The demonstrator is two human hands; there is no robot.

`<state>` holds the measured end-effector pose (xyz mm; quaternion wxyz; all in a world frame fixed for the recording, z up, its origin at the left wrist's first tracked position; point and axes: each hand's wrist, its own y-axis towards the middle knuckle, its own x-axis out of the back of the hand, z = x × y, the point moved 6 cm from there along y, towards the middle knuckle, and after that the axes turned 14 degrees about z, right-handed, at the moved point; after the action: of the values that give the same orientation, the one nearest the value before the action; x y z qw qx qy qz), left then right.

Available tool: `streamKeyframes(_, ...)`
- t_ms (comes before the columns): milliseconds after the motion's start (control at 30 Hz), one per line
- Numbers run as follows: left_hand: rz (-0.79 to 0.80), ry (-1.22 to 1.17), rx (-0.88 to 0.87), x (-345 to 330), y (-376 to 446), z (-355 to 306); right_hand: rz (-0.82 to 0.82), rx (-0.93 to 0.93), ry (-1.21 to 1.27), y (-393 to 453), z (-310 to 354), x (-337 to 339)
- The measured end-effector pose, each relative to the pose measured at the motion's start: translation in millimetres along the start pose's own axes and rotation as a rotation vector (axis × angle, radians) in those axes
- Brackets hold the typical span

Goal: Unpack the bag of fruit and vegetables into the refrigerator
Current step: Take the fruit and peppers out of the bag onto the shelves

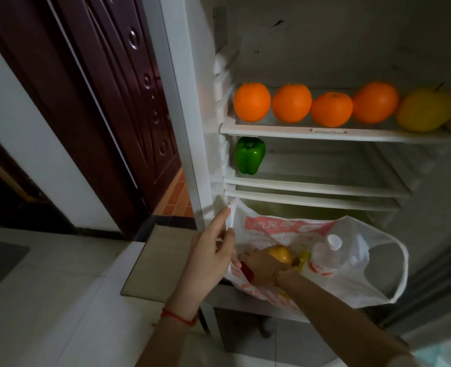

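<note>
At refrigerator's foot: plastic bag (pixel 351 274), handle pinched up by left hand (pixel 211 250) to hold its mouth wide, right hand (pixel 264 266) inside grasping yellow fruit (pixel 280 254), evidently for shelving.

Plastic bag (pixel 285 229) has pink-red printed characters on a band near its top, too blurred to read. Top fridge shelf (pixel 330 131) front edge carries a small label strip, also illegible. Nothing else lettered.

Left hand (pixel 208 256): raised, forearm reaching up, fingers pinching white plastic.
Right hand (pixel 262 266): forearm angled inward, fingers curled downward, grip unclear.
</note>
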<state>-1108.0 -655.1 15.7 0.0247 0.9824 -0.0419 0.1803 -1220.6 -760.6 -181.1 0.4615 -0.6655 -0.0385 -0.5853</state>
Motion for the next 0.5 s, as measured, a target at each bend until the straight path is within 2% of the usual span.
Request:
streamKeyframes(100,0.009,-0.013,0.002,-1.2,-0.4,-0.7,0.033,-0.015,-0.085,3.5,8.6,-5.2)
streamKeyframes(167,0.007,-0.011,0.000,-2.3,-1.0,-1.7,-0.041,-0.024,-0.140,3.2,11.8,-3.8)
streamKeyframes(267,0.002,-0.003,-0.009,-3.4,-0.1,-2.0,-0.100,-0.008,-0.081,0.7,6.6,-5.0)
streamKeyframes(400,-0.004,-0.001,-0.026,-6.9,6.4,-2.8,-0.203,-0.006,0.241,-32.1,-9.4,17.7)
streamKeyframes(500,0.004,-0.029,-0.034,-11.3,14.3,-2.0,-0.280,0.095,0.525,-70.5,-18.8,48.9)
